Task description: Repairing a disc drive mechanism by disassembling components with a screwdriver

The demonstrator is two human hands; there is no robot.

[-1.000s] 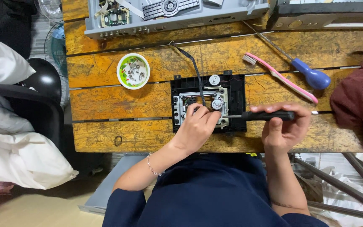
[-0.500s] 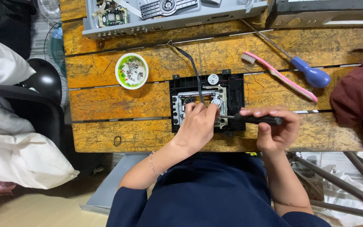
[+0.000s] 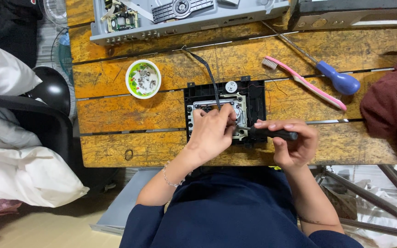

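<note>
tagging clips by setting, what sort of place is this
Probably a home or small-shop electronics repair bench: a worn wooden table, an opened disc player chassis, a small bowl of screws, and a black disc drive mechanism under both hands.

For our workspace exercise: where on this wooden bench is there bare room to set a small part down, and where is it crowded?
Bare planks lie left of the black drive frame, below the small white dish, and right of the right hand toward the maroon cloth. It is crowded around the frame, where the left hand works, and near the pink toothbrush and blue-handled screwdriver.
</note>
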